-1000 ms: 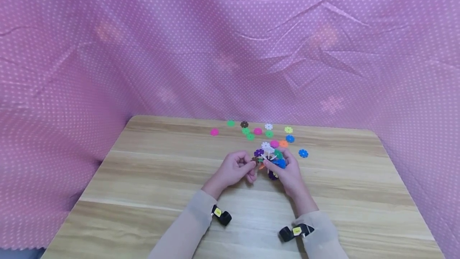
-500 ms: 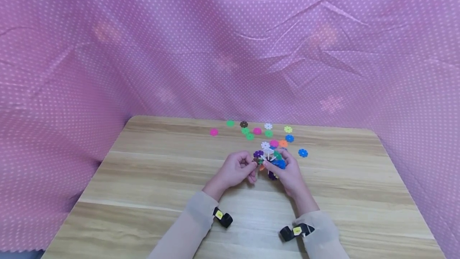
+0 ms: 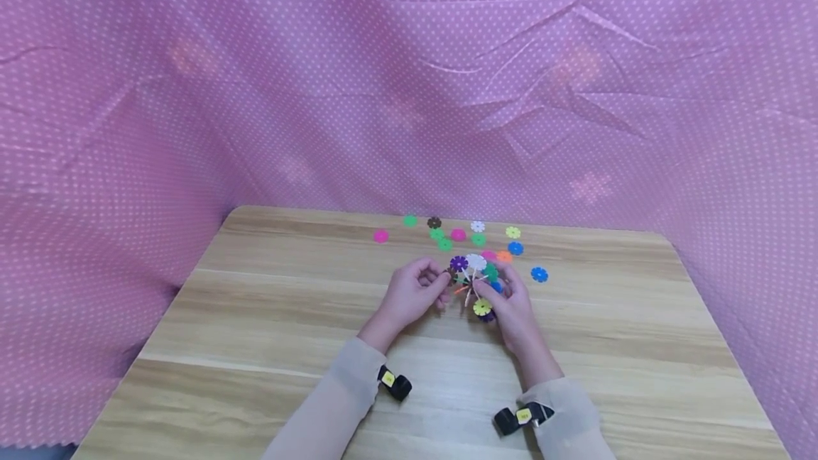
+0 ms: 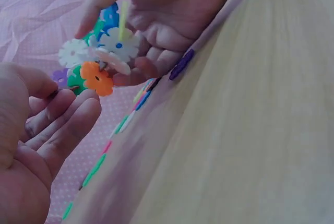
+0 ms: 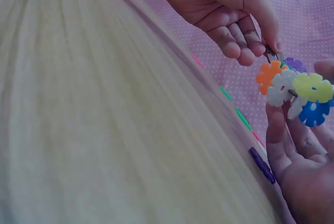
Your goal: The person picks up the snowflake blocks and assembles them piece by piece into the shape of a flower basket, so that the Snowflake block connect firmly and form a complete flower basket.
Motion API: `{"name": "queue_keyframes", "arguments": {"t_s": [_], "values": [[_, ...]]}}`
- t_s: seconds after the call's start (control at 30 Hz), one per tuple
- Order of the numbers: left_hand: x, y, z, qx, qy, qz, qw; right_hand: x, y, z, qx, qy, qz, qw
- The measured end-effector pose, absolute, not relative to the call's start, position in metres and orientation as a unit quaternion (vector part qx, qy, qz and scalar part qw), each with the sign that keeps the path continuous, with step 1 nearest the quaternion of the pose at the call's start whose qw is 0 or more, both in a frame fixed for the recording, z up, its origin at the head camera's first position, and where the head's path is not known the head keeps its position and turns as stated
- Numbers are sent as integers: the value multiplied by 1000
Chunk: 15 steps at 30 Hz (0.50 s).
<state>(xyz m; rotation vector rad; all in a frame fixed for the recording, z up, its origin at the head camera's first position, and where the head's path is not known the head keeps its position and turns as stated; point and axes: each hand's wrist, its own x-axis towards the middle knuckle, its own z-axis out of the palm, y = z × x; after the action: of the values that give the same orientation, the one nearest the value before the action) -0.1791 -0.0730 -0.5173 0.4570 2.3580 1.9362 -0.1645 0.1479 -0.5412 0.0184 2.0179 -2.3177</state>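
My right hand (image 3: 514,312) holds a cluster of joined snowflake discs (image 5: 282,86) between thumb and fingers, above the table. White, orange, green, blue and purple discs stick out of it at different angles, and a yellow disc (image 5: 313,87) faces the right wrist camera. At the cluster's left side my left hand (image 3: 409,297) pinches a brown snowflake disc (image 5: 272,55) with thumb and forefinger; it meets the green disc (image 4: 76,79) there. The other left fingers are loosely bent. Part of the cluster is hidden behind the right thumb.
Loose snowflake discs lie on the wooden table (image 3: 255,304) beyond the hands, among them pink (image 3: 380,236), yellow (image 3: 513,232) and blue (image 3: 540,275). A dark purple disc (image 4: 181,65) lies on the table close to the right hand. A pink dotted cloth (image 3: 409,91) surrounds the table.
The cluster has turned in my right hand, so its yellow disc now faces the head camera. My left hand has shifted slightly up and left with the brown disc.
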Motion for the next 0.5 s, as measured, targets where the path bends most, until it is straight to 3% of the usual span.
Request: {"name": "queue_keyframes", "arguments": {"t_s": [0.1,0.33,0.5], "values": [[-184,-78,-515,136,782,607,18,-165,150,-543,11,649,-760,38],[-214,-128,-524,83,892,436,-84,-167,151,-547,27,614,-787,54],[-225,-158,-536,72,944,316,-61,-165,152,-547,20,593,-803,63]]}}
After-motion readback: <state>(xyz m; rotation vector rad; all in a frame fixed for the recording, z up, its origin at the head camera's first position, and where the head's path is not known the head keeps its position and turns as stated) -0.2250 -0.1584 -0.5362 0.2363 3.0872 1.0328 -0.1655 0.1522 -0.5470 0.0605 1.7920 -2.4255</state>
